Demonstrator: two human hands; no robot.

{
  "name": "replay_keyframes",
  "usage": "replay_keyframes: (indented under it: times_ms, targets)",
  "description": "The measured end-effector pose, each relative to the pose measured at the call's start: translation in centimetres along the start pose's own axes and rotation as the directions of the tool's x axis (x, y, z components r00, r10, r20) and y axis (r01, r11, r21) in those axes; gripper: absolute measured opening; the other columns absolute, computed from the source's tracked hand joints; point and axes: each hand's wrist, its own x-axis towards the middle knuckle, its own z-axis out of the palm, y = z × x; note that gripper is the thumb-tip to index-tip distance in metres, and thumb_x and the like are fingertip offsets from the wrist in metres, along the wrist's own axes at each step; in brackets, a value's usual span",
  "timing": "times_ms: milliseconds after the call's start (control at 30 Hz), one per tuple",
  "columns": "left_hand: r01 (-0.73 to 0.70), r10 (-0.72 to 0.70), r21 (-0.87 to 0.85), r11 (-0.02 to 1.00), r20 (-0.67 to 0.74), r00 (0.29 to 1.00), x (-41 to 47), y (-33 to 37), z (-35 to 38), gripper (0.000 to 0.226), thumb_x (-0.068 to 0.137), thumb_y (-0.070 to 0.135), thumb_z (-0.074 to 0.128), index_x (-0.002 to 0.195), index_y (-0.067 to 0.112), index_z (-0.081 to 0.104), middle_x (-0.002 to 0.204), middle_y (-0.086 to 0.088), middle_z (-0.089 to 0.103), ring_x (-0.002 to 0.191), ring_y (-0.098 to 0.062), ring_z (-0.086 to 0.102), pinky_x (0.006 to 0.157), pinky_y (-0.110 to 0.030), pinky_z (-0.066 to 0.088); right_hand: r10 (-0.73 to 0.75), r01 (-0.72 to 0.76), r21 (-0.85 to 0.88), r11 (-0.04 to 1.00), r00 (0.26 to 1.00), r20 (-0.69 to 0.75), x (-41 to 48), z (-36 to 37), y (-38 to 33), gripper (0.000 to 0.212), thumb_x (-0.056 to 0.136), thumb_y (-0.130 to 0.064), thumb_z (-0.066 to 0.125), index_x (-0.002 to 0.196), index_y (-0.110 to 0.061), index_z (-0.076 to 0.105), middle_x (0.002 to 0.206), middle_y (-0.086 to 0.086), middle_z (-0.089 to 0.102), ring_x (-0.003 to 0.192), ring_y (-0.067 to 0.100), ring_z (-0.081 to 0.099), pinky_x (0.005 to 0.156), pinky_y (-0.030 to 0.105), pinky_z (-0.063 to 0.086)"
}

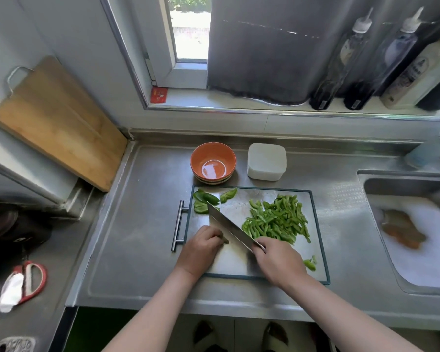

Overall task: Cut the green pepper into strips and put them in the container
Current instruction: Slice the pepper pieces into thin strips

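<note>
A steel cutting board lies on the counter. A heap of green pepper strips covers its right half. Uncut pepper chunks sit at its far left corner, and a small scrap lies near the right front edge. My right hand grips the handle of a large knife, whose blade slants up-left across the board. My left hand has its fingers curled over a small pepper piece next to the blade; the piece is mostly hidden. A white square container stands behind the board.
An orange bowl stands left of the container. The sink at right holds foamy water. A wooden board leans on the left wall. Bottles line the window sill. Red scissors lie at lower left.
</note>
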Motion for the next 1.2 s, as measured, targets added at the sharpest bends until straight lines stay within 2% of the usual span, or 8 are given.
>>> replay_keyframes:
  times_ms: [133, 233, 367, 567, 667, 767, 867, 1200]
  targets:
    - [-0.058, 0.059, 0.02, 0.998, -0.029, 0.998, -2.3, 0.4, -0.3, 0.005, 0.086, 0.002, 0.071, 0.089, 0.004, 0.075, 0.105, -0.007, 0.07, 0.096, -0.021, 0.065, 0.078, -0.029, 0.058, -0.024, 0.024, 0.007, 1.0, 1.0, 0.002, -0.3, 0.4, -0.1, 0.022, 0.101, -0.04, 0.045, 0.089, -0.033, 0.063, 0.076, -0.013, 0.063, 0.073, 0.013, 0.058, 0.057, 0.028, 0.041]
    - [-0.062, 0.063, 0.016, 0.998, -0.02, 0.998, -3.6, 0.6, -0.2, 0.018, 0.078, -0.003, 0.08, 0.093, 0.004, 0.074, 0.1, -0.008, 0.068, 0.092, -0.022, 0.064, 0.073, -0.031, 0.057, -0.041, 0.041, 0.002, 0.999, 0.999, 0.013, -0.5, 0.6, -0.2, 0.022, 0.101, -0.04, 0.045, 0.091, -0.034, 0.063, 0.078, -0.013, 0.064, 0.076, 0.015, 0.059, 0.06, 0.03, 0.044]
    - [0.045, -0.044, 0.008, 0.999, -0.069, 0.997, -2.9, 1.1, -0.2, 0.019, 0.079, -0.002, 0.079, 0.095, 0.007, 0.073, 0.096, -0.005, 0.066, 0.088, -0.021, 0.061, 0.066, -0.032, 0.055, -0.048, 0.048, -0.016, 0.999, 0.998, 0.028, -0.6, 0.5, -0.3, 0.02, 0.101, -0.039, 0.045, 0.092, -0.036, 0.063, 0.084, -0.011, 0.066, 0.082, 0.019, 0.06, 0.064, 0.032, 0.044]
    - [0.064, -0.062, 0.032, 0.997, -0.068, 0.996, -1.7, 1.7, 0.8, 0.012, 0.088, 0.01, 0.063, 0.094, 0.009, 0.073, 0.096, -0.004, 0.065, 0.089, -0.022, 0.06, 0.065, -0.035, 0.055, -0.083, 0.086, -0.054, 0.995, 0.995, 0.057, -0.8, 0.3, -0.4, 0.024, 0.101, -0.039, 0.045, 0.079, -0.037, 0.054, 0.078, -0.012, 0.062, 0.077, 0.018, 0.057, 0.063, 0.032, 0.044]
    - [0.083, -0.081, 0.028, 0.996, -0.08, 0.993, -1.8, 1.6, 1.3, 0.013, 0.084, 0.005, 0.069, 0.095, 0.009, 0.075, 0.098, -0.005, 0.067, 0.092, -0.021, 0.061, 0.07, -0.034, 0.056, -0.121, 0.126, -0.089, 0.988, 0.991, 0.061, -0.9, 0.0, -0.3, 0.023, 0.101, -0.04, 0.043, 0.082, -0.038, 0.056, 0.075, -0.011, 0.061, 0.074, 0.017, 0.056, 0.062, 0.033, 0.044]
    - [0.049, -0.047, 0.012, 0.999, -0.115, 0.992, -1.7, 1.2, 1.6, 0.017, 0.088, 0.01, 0.061, 0.093, 0.007, 0.076, 0.097, -0.008, 0.068, 0.094, -0.021, 0.059, 0.078, -0.031, 0.053, -0.17, 0.177, -0.117, 0.977, 0.983, 0.067, -0.8, -0.6, -0.6, 0.033, 0.102, -0.04, 0.043, 0.07, -0.04, 0.048, 0.065, -0.009, 0.055, 0.063, 0.013, 0.051, 0.056, 0.031, 0.039]
    - [0.042, -0.039, 0.017, 0.999, -0.151, 0.988, -1.8, 0.8, 1.9, 0.016, 0.087, 0.01, 0.061, 0.091, 0.006, 0.077, 0.096, -0.008, 0.069, 0.096, -0.021, 0.058, 0.083, -0.028, 0.051, -0.187, 0.197, -0.139, 0.97, 0.979, 0.084, -0.7, -1.2, -1.2, 0.034, 0.103, -0.037, 0.043, 0.069, -0.032, 0.048, 0.062, -0.006, 0.054, 0.058, 0.011, 0.048, 0.053, 0.031, 0.035]
    - [0.049, -0.049, -0.005, 0.999, -0.177, 0.983, -2.0, 0.8, 1.9, 0.015, 0.089, 0.008, 0.061, 0.091, 0.006, 0.076, 0.094, -0.008, 0.068, 0.091, -0.022, 0.062, 0.079, -0.029, 0.053, -0.134, 0.153, -0.13, 0.98, 0.98, 0.144, -1.0, -1.6, -2.3, 0.037, 0.102, -0.034, 0.041, 0.066, -0.031, 0.046, 0.064, -0.003, 0.057, 0.058, 0.015, 0.05, 0.051, 0.032, 0.033]
